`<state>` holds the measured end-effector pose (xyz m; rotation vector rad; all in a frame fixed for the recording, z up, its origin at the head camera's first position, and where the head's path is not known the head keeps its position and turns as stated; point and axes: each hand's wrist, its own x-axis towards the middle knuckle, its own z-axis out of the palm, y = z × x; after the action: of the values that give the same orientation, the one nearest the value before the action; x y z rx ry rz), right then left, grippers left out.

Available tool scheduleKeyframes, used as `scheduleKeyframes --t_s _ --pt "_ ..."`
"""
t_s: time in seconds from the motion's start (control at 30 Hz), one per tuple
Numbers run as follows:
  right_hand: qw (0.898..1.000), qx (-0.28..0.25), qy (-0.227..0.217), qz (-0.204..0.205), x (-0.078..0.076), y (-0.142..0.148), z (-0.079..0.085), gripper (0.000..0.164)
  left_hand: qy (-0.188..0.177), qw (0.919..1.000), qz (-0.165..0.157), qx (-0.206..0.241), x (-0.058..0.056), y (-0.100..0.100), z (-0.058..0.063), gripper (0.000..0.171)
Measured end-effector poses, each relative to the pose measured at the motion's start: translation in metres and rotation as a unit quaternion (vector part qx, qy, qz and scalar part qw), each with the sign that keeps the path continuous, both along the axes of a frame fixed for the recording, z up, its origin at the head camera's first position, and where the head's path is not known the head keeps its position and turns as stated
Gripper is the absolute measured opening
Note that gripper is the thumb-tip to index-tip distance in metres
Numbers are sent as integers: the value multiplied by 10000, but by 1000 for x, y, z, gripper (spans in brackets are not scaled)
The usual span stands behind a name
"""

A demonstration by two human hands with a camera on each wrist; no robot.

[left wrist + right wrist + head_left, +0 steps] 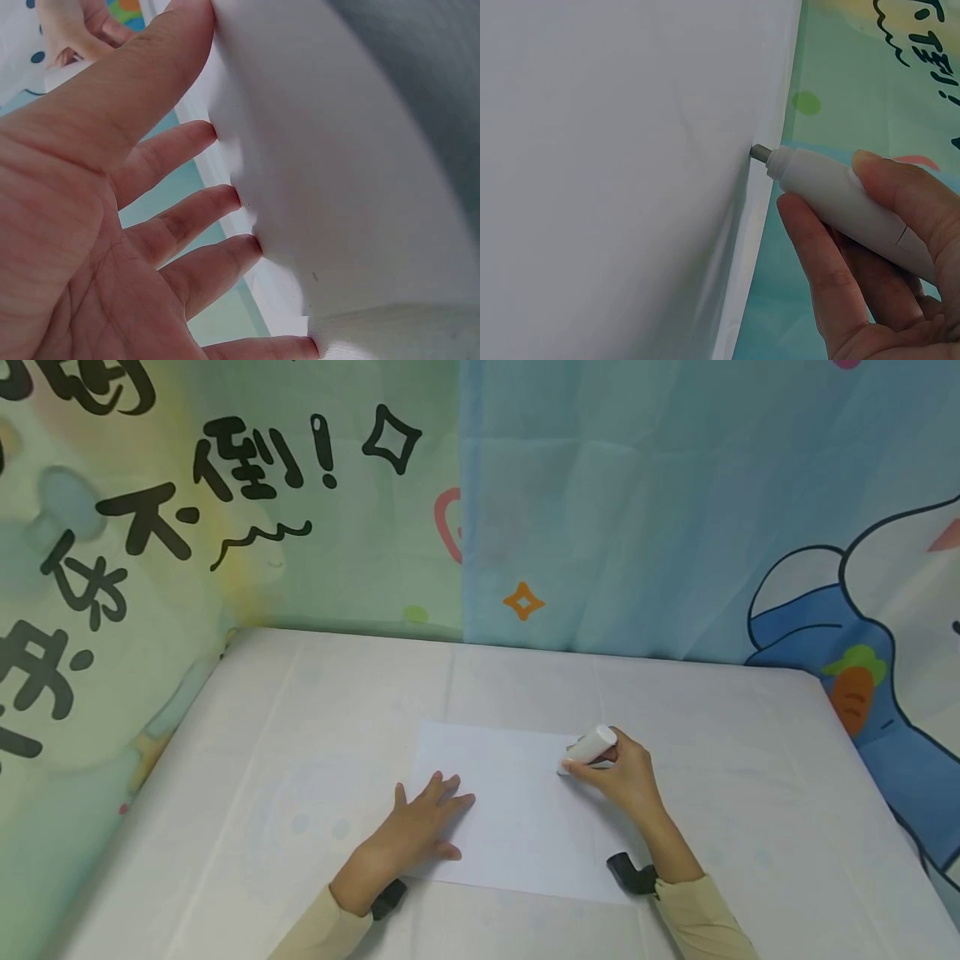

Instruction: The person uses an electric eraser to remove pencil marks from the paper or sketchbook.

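Observation:
A sheet of white paper [517, 827] lies flat on the white-covered table. On its left part rests my left hand [423, 827], fingers spread; in the left wrist view the fingertips [244, 244] press on the paper. My right hand [626, 777] holds a thick white pen-like tool [591, 745], tilted, near the paper's upper right corner. Seen from the right wrist, the tool [840, 195] has a short grey tip that meets the white surface. Thumb and fingers go round its barrel; its exact kind cannot be told.
The white tablecloth [315, 710] stretches to the table's back edge. Behind and to the left hang printed cloths [637, 510] with cartoon drawings and black lettering. A black wrist strap piece [632, 874] sits at the right wrist, another [388, 899] at the left.

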<state>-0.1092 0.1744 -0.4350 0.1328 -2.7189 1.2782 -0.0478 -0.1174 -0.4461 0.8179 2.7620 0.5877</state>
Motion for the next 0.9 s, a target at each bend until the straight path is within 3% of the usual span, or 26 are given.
scheduleKeyframes --t_s 0.9 --pt "9993 13 310 230 -2 -10 -2 38 -88 9999 -13 86 0 0 3 71"
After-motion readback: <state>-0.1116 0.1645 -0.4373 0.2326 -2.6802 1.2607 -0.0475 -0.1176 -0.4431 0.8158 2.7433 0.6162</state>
